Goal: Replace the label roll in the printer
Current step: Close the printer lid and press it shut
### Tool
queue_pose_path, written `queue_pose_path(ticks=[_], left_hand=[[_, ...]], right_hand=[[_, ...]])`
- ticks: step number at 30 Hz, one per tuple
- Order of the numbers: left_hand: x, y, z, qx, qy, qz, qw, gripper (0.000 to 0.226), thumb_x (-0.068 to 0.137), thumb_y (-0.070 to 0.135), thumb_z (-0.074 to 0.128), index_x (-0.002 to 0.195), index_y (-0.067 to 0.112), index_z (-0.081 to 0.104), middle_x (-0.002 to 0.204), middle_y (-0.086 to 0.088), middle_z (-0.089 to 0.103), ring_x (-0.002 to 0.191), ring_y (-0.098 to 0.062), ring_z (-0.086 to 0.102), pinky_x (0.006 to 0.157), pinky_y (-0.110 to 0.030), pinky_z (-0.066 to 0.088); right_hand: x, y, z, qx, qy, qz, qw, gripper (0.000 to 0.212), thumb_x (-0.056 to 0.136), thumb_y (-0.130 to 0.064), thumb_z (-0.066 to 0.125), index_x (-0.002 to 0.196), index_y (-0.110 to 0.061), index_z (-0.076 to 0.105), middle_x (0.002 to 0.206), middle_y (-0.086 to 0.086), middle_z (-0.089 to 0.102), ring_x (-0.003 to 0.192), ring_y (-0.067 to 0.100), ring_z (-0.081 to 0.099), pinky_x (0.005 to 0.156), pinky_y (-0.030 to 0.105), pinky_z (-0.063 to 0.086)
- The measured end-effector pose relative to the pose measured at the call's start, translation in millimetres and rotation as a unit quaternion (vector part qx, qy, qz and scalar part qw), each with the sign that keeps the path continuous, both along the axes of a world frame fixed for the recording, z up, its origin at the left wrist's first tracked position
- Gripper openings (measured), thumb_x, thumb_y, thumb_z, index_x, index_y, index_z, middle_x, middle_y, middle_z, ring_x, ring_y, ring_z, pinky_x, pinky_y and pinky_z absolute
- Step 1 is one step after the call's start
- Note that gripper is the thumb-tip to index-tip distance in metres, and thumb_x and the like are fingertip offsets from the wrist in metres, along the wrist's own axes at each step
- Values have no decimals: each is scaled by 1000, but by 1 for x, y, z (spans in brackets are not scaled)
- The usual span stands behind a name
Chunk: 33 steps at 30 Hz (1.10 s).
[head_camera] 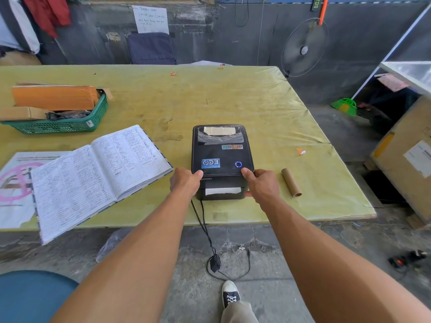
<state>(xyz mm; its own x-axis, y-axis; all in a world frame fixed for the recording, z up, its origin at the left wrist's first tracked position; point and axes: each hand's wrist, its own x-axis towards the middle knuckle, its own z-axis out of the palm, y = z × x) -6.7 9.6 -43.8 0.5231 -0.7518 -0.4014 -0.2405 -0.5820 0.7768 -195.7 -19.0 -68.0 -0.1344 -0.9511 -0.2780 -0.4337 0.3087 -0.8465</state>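
A black label printer (221, 155) stands near the front edge of the yellow-green table (233, 99), its lid down and a blue ring light lit on top. White label paper (222, 190) shows in the front slot. My left hand (185, 183) grips the printer's front left corner, thumb on the lid. My right hand (262, 184) grips the front right corner the same way. An empty brown cardboard core (291, 182) lies on the table just right of my right hand.
An open handwritten ledger (93, 173) lies left of the printer over a poster (14, 183). A green basket (70, 124) with cardboard boxes sits at the far left. The printer's cables (205, 229) hang over the table's front edge to the floor. A large carton (405, 159) stands at the right.
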Motion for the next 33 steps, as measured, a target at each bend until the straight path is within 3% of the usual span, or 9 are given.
queue_pose_path(ticks=[6,14,21,28,33], left_hand=[[0,-1,-1,-3,8,6,1000,48,93,28,64,130,-1,53,129,-18,62,112,-35,63,95,-49,52],[0,-2,-2,-4,14,10,1000,53,93,28,64,134,-2,49,132,-19,60,113,-36,63,97,-48,51],[0,-2,-5,-10,7,12,1000,51,93,28,64,132,-2,51,132,-20,59,108,-36,65,95,-46,53],[0,-1,-5,-10,3,10,1000,51,93,28,64,132,-2,51,130,-19,60,108,-35,65,93,-47,54],[0,0,-5,-6,-2,4,1000,52,93,30,63,133,-1,51,132,-18,59,107,-35,65,95,-46,52]], right_hand=[[0,0,0,-1,5,1,1000,42,90,-54,61,72,-16,57,49,-2,55,60,24,73,51,30,40],[0,0,0,0,8,-1,1000,43,90,-54,61,80,-12,64,52,1,61,64,26,73,57,35,46],[0,0,-1,-6,18,-10,1000,45,89,-54,61,69,-15,57,36,-8,49,48,19,62,54,33,45],[0,1,1,-5,16,-5,1000,45,89,-55,60,77,-12,62,43,-3,55,64,28,70,59,39,49],[-1,1,1,-5,11,-5,1000,43,89,-55,60,82,-13,65,52,0,63,64,26,71,60,40,51]])
